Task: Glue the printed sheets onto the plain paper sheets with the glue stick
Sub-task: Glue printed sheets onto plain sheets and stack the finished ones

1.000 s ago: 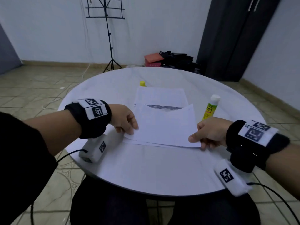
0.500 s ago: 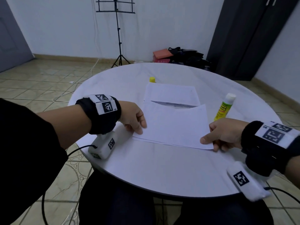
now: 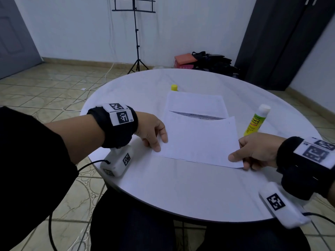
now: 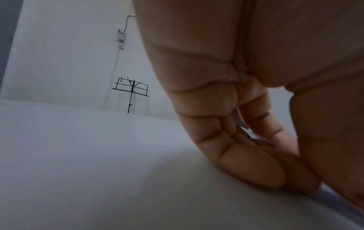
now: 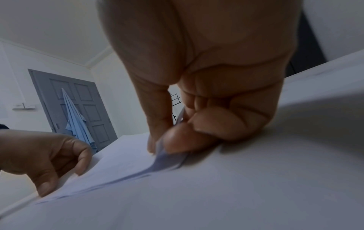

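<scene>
White walls (image 3: 76,29), tiled floor (image 3: 45,84), music stand (image 3: 135,33), grey door (image 5: 78,99).

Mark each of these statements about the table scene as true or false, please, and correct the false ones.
1. The glue stick stands upright on the table. True.
2. The right hand holds the glue stick. False: it pinches the near right corner of the top sheet.
3. The left hand is at the sheet's left edge. True.
4. The yellow cap sits on the glue stick. False: it lies apart, beyond the far sheet.
5. The music stand is on the table. False: it stands on the floor.
</scene>
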Tool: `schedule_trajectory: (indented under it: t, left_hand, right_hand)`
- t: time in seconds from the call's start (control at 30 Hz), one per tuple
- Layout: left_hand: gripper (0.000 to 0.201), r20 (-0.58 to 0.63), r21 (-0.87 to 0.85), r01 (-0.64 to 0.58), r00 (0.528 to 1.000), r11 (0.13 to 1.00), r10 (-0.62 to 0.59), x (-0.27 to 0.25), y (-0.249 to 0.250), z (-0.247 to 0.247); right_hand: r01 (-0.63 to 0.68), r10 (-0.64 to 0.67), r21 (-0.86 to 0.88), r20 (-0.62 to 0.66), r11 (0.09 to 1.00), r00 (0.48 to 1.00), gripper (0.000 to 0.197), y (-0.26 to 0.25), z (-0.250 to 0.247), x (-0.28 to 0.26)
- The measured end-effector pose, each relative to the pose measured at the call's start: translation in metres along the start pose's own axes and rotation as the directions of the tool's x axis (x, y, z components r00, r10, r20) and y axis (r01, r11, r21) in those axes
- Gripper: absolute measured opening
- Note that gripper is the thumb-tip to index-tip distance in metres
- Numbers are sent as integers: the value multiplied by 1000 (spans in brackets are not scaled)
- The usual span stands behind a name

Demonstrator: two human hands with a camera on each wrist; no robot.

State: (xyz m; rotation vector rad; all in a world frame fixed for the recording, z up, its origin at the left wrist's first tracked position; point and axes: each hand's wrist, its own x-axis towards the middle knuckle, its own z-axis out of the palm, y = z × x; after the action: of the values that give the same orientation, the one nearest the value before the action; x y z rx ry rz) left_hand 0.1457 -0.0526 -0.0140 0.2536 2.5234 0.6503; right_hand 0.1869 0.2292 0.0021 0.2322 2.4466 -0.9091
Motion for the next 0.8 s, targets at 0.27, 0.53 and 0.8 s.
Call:
schedule_trajectory:
  t: [0.27, 0.53, 0.8]
  left_hand:
    - [29, -1, 15, 10, 1000, 1000, -10, 1, 1, 0]
    - [29, -2, 42, 13, 1000, 999, -13, 0, 1, 0]
    - [28, -7, 46, 10, 1000, 999, -9, -2, 1, -1]
  right_hand:
    - [0, 0, 4, 2, 1000, 1000, 19, 2, -1, 2]
    - [-13, 13, 2, 8, 1000, 1000, 9, 4, -1, 7]
    - [-15, 15, 10, 15, 1000, 1000, 11, 5, -2, 10]
